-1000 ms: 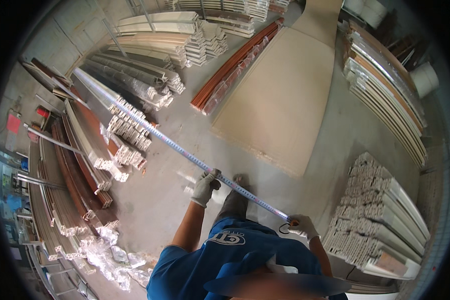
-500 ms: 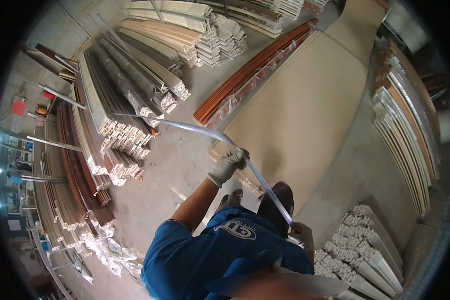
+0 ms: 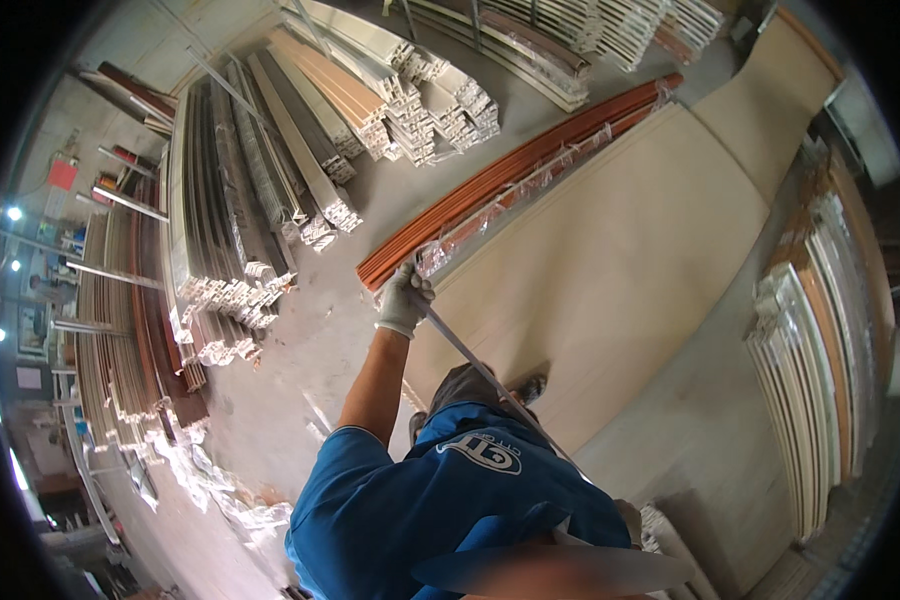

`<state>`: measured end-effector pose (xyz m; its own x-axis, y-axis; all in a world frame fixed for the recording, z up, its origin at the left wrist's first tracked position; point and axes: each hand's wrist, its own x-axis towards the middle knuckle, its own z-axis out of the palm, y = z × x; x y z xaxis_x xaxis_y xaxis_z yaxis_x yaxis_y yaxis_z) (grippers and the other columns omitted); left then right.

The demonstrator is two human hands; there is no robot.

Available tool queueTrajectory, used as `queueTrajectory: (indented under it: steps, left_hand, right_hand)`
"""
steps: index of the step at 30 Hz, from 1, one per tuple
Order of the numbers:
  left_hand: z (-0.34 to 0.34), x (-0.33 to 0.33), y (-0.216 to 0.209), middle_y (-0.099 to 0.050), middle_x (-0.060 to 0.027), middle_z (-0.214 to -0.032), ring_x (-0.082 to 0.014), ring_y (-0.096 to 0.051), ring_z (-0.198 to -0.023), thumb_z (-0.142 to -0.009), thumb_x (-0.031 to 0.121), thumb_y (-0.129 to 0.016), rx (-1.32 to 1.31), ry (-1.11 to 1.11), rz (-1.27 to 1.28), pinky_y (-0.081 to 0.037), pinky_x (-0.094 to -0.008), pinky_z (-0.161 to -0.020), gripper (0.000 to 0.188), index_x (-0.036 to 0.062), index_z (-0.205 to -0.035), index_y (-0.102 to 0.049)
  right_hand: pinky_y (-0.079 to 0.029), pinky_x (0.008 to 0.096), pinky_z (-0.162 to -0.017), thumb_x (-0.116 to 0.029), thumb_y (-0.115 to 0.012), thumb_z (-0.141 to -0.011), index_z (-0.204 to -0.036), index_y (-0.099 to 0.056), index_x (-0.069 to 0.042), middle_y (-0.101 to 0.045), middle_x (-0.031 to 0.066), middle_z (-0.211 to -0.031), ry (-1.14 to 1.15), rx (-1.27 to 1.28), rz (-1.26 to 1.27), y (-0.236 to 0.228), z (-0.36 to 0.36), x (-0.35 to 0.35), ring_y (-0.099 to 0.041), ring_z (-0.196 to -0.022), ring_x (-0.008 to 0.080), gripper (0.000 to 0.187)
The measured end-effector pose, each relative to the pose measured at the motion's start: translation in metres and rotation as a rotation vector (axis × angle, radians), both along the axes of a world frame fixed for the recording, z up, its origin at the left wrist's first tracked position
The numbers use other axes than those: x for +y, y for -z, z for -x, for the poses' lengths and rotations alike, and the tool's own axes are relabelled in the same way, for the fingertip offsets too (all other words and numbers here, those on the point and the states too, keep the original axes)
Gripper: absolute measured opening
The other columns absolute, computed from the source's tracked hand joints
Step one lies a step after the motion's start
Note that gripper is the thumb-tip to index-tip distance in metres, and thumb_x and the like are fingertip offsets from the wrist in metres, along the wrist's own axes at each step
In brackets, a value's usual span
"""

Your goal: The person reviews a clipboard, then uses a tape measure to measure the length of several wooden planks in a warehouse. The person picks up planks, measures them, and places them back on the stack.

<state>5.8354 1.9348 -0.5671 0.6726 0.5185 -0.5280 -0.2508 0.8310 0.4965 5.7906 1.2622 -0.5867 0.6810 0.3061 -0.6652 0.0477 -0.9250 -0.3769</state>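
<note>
Your gloved left hand [image 3: 406, 302] grips a silvery tape [image 3: 473, 361] slanting toward your torso [image 3: 440, 500]; right hand hidden, its hold unclear. Beige sheeting [image 3: 630, 230] covers grey floor [image 3: 290, 370] between stacked profiles [image 3: 232, 290].

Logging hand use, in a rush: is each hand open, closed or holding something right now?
Left hand: closed, holding the pale tape strip.
Right hand: not made out past the blue shirt; its grip cannot be told.

Crumpled clear plastic [image 3: 202, 485], red sheet [image 3: 63, 176]
</note>
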Motion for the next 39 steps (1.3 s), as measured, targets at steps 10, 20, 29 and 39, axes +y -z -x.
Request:
queueTrajectory:
  steps: [10, 20, 29, 39]
  left_hand:
    - [-0.216, -0.024, 0.032, -0.043, -0.0009, -0.058, -0.0178, -0.044, -0.049, -0.099, 0.019, -0.052, 0.109, -0.003, -0.175, -0.040, -0.0316, -0.048, 0.015, 0.0082, -0.106, -0.059]
    - [-0.501, -0.105, 0.078, -0.057, -0.0006, -0.068, -0.0155, -0.059, -0.054, -0.093, 0.028, -0.063, 0.469, 0.626, -0.229, -0.053, -0.0299, -0.051, 0.021, 0.0091, -0.101, -0.064]
    - [-0.713, -0.138, 0.086, -0.061, -0.0005, -0.075, -0.0067, -0.049, -0.050, -0.088, 0.046, -0.070, 0.347, 0.844, -0.404, -0.035, -0.0215, -0.044, 0.037, 0.0106, -0.096, -0.065]
    - [-0.889, -0.226, 0.083, -0.066, -0.0024, -0.091, -0.0089, -0.060, -0.065, -0.090, 0.030, -0.070, 0.040, 0.500, -0.071, -0.048, -0.0220, -0.055, 0.025, 0.0090, -0.102, -0.064]
  right_hand:
    - [-0.053, 0.0427, -0.081, -0.023, -0.077, -0.060, -0.092, -0.070, -0.011, -0.069, 0.0127, -0.085, -0.003, -0.121, -0.061, 0.020, -0.257, -0.034, -0.067, -0.086, 0.0333, 0.035]
    - [-0.052, 0.0416, -0.089, -0.024, -0.054, -0.088, -0.104, -0.071, -0.005, -0.070, 0.0163, -0.105, -0.139, 0.176, 0.013, 0.025, -0.490, 0.020, -0.067, -0.100, 0.0337, 0.029]
    - [-0.052, 0.0375, -0.087, -0.022, -0.060, -0.086, -0.111, -0.070, -0.006, -0.072, 0.0163, -0.103, -0.126, 0.218, 0.068, 0.031, -0.710, 0.009, -0.070, -0.097, 0.0291, 0.032]
    - [-0.052, 0.0313, -0.078, -0.012, -0.069, -0.079, -0.108, -0.068, 0.000, -0.072, 0.0139, -0.094, 0.074, 0.403, -0.111, 0.024, -0.998, -0.042, -0.069, -0.089, 0.0187, 0.031]
